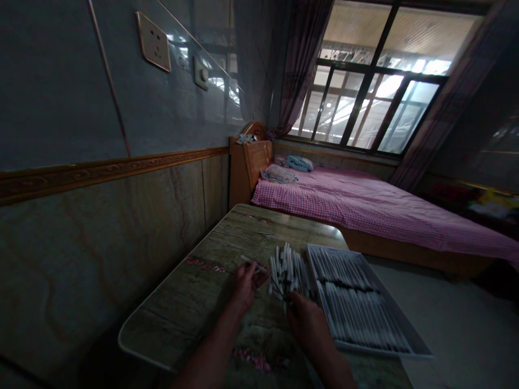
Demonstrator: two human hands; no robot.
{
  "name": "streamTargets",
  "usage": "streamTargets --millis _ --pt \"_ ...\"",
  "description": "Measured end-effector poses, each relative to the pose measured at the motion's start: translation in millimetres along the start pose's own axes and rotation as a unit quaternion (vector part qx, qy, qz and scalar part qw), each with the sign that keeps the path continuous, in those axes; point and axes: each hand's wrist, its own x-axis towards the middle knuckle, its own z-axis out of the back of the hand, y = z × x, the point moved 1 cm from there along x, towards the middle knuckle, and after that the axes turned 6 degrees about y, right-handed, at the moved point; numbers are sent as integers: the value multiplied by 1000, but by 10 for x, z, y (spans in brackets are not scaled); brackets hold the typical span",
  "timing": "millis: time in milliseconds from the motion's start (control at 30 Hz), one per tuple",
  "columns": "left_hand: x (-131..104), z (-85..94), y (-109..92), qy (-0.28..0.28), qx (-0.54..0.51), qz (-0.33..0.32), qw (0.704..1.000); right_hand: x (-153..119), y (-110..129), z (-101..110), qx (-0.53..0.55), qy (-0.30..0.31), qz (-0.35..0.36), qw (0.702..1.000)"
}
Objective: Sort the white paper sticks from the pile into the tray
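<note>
My left hand is closed on a thin white pen, held a little above the table. To its right my right hand is closed at the near edge of a loose pile of white pens; a thin dark piece shows at its fingertips, too blurred to name. Right of the pile, a shallow white tray holds several pens in two rows, side by side, with dark ends along the middle.
The wood-patterned table has a pale rim and red flower prints. A tiled wall runs along its left side. Beyond the table stands a bed with a pink checked cover, below a window.
</note>
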Motion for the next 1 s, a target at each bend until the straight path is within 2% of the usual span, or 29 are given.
streamTargets --millis 100,433,700,900,1000 --pt "-6 -5 -6 -3 1 2 1000 -6 7 5 -7 7 -11 1000" --pt "-1 -17 -11 -22 -16 5 1000 -12 -13 -28 8 -11 14 1000" --pt "-1 15 7 -14 -19 7 1000 -8 -51 -58 14 -22 16 1000" --pt "-1 11 29 -6 31 1 1000 1 -63 -31 -26 -14 -14 999" --pt "-10 -13 45 18 70 -3 997 5 -30 25 -50 -24 -28 998"
